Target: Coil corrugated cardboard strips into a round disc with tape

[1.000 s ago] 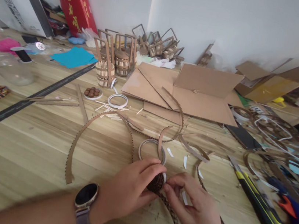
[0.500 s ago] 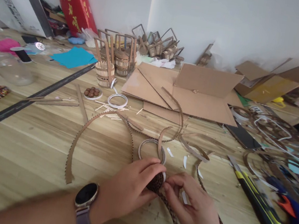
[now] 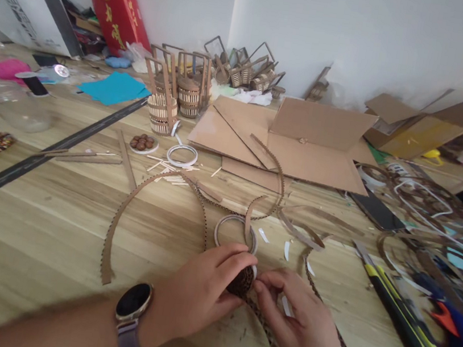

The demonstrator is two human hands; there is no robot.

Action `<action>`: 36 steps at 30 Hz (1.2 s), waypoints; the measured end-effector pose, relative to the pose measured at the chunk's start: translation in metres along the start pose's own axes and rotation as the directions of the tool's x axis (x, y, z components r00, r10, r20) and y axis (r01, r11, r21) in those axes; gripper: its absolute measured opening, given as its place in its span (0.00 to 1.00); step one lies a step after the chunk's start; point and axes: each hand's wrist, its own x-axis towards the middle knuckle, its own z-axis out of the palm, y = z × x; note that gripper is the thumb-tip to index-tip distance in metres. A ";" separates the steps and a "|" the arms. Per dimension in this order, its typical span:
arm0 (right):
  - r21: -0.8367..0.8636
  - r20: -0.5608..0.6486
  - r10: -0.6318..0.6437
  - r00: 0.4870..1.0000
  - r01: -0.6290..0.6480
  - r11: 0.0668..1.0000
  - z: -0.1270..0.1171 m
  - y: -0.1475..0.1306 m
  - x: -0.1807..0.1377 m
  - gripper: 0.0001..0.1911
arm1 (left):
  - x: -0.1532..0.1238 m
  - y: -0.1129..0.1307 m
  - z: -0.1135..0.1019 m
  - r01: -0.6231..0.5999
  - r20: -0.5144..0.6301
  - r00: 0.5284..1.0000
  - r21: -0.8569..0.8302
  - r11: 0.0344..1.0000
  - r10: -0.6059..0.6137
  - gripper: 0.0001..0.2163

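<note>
- Looking down, I see my left hand (image 3: 197,295) hiding most of a small dark cardboard roll (image 3: 243,281). Only its bumpy end shows.
- Both hands pinch the roll with their fingertips, low over the wooden table (image 3: 57,218), near me.
- My right hand (image 3: 300,327) is cut off at the bottom.
- A long, ridged brown strip (image 3: 269,338) runs from the roll under that hand.
- A round tape ring (image 3: 217,230) lies just behind.

A single head-worn camera looks forward and down across the wooden table (image 3: 57,212), facing the white wall (image 3: 341,34) at its far edge. Closest to the lens, low in the frame, are the left hand (image 3: 197,295) and right hand (image 3: 300,327), pinching a coiled cardboard strip (image 3: 242,281); the small baskets (image 3: 174,93) stand far back.
</note>
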 end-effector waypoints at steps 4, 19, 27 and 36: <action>-0.007 -0.015 -0.013 1.000 0.013 1.000 0.001 0.000 0.000 0.09 | -0.001 0.000 0.001 0.007 -0.003 1.000 -0.011 1.000 -0.007 0.27; 0.029 -0.031 -0.026 0.999 0.027 0.999 0.001 0.002 -0.002 0.05 | 0.003 0.003 -0.003 0.058 -0.023 0.998 -0.090 0.994 -0.060 0.26; -0.027 -0.042 -0.080 0.996 0.079 0.997 0.002 -0.001 -0.005 0.05 | 0.001 0.002 -0.001 0.061 -0.030 0.998 -0.075 0.995 -0.063 0.27; -0.175 -0.060 -0.187 0.980 0.174 0.969 -0.001 -0.006 -0.002 0.05 | -0.001 0.005 0.001 0.054 -0.015 0.998 0.025 0.998 -0.054 0.28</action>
